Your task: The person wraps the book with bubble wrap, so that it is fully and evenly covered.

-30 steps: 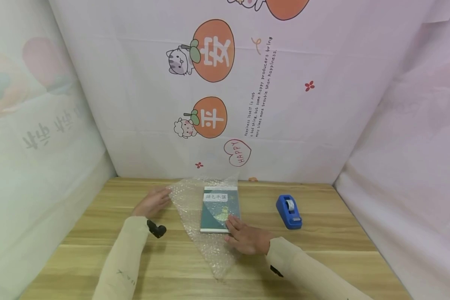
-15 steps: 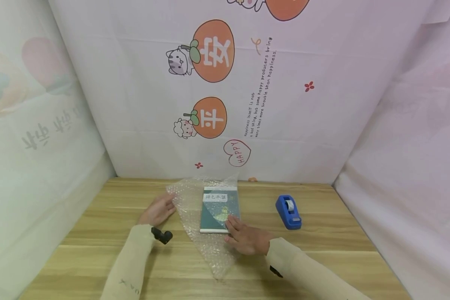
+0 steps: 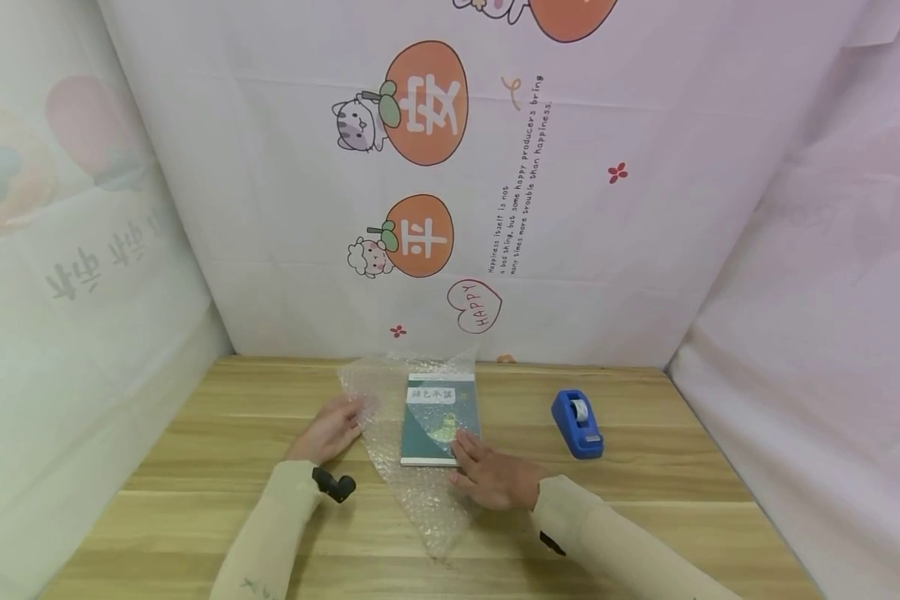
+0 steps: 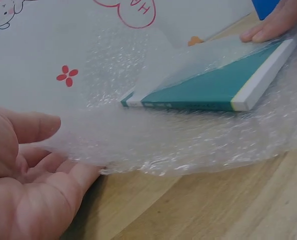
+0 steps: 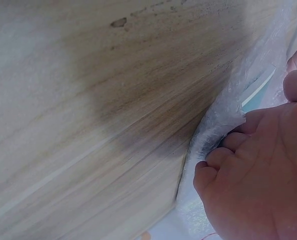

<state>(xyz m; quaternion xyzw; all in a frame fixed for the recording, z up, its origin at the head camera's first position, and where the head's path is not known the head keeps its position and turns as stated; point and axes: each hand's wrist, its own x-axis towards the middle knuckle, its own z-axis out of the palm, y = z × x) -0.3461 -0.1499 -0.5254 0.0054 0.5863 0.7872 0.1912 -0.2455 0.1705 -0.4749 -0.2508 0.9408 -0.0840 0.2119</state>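
A teal book with white bands [image 3: 417, 443] lies on a sheet of bubble wrap [image 3: 429, 500], one side of which is folded over the cover from the right. My left hand [image 3: 330, 429] holds the wrap's loose left edge. In the left wrist view, that edge is raised between thumb [image 4: 36, 126] and fingers, left of the book's spine [image 4: 188, 105]. My right hand [image 3: 498, 481] rests at the book's lower right corner, its fingers pressing the folded wrap against the cover. The right wrist view shows those fingers [image 5: 219, 157] along the wrap's folded side.
A blue tape dispenser [image 3: 579, 425] with a roll of tape stands to the right on the wooden table [image 3: 645, 533]. White printed cloth [image 3: 285, 208] closes off the back, with more cloth on both sides. The wrap's far corner reaches the back cloth.
My left hand has moved right and slightly nearer, towards the book, bringing the wrap's left edge inward. My right hand and the book have stayed in place.
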